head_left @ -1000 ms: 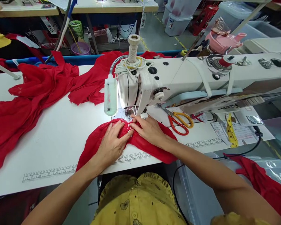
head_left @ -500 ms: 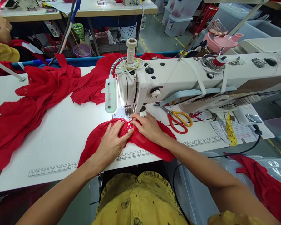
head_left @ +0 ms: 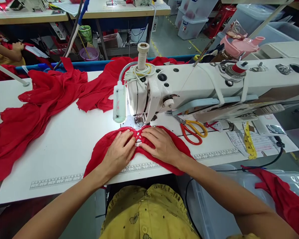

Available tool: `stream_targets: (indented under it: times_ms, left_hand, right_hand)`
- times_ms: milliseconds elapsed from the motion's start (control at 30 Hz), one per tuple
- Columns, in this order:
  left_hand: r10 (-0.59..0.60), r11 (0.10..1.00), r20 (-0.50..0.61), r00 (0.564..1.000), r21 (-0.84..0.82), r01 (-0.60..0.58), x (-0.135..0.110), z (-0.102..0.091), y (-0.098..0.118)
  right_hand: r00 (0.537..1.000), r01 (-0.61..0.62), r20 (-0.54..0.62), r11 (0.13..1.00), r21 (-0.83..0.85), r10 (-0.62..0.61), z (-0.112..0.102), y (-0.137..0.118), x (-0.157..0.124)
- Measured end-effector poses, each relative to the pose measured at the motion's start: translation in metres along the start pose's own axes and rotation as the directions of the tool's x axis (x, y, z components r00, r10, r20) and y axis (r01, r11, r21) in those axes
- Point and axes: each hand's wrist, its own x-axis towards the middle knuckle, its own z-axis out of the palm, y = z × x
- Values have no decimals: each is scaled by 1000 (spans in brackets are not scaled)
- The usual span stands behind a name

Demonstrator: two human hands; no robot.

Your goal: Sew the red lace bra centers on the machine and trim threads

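Observation:
A red fabric piece (head_left: 171, 162) with a lacy, crossed centre lies on the white table in front of the sewing machine (head_left: 159, 86). My left hand (head_left: 119, 151) rests flat on its left half, fingers stretched toward the presser foot (head_left: 139, 120). On the right half, my right hand (head_left: 160, 144) lies palm down with fingers extended toward the centre. Both hands press the cloth from above, and the lattice middle shows between them. The fabric's upper edge sits just in front of the presser foot; whether it reaches under is unclear.
Scissors (head_left: 193, 131) with red and yellow handles lie right of the fabric. A yellow measuring tape (head_left: 249, 142) is on papers farther right. Red garments (head_left: 47, 96) cover the table's left and back. A lamp (head_left: 120, 104) hangs beside the needle. Another person's hand (head_left: 17, 48) shows far left.
My right hand has drawn back from the presser foot and now lies flat on the fabric's right half. The left hand stays nearly in place. The view has shifted slightly.

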Motion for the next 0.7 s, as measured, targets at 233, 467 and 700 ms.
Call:
stream_targets:
  times_ms: [233, 467, 700]
  left_hand:
    - [3, 1000, -5, 1000, 6, -3, -3, 0, -4]
    - [-3, 1000, 39, 999, 17, 3, 0, -2, -4]
    - [-2, 1000, 16, 1000, 9, 2, -2, -2, -6]
  right_hand:
    - [1000, 3, -7, 998, -57, -4, -1, 0, -1]
    - [996, -52, 64, 996, -75, 57, -2, -1, 0]
    - [989, -103, 101, 992, -67, 109, -1, 1, -1]
